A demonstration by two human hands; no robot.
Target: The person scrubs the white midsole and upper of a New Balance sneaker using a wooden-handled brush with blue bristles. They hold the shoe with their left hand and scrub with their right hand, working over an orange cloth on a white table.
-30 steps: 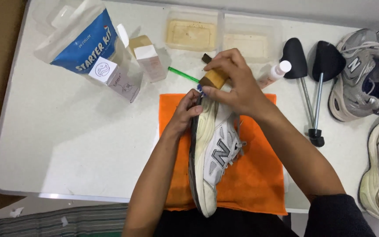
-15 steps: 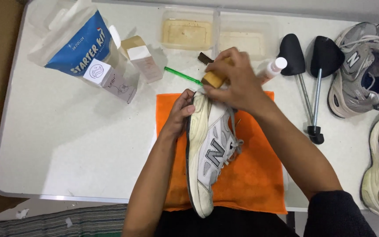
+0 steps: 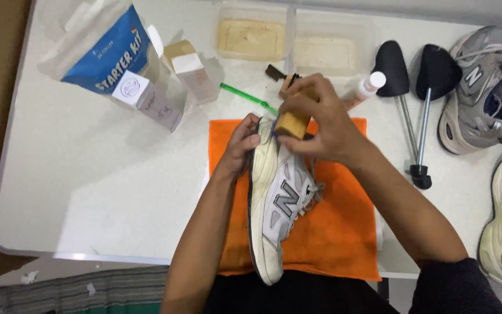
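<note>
Right hand grips a wooden brush against the toe of a grey sneaker. Left hand clasps the toe's sole edge. Orange cloth lies beneath; green toothbrush and bottle sit just behind.

Two bare forearms are seen rising from the bottom edge of the frame toward its centre. No watch, ring or glove is worn on the left hand or the right hand. A dark sleeve, black or near black, is pushed up on the right arm at the lower right corner. Dark clothing is glimpsed along the bottom centre.
</note>
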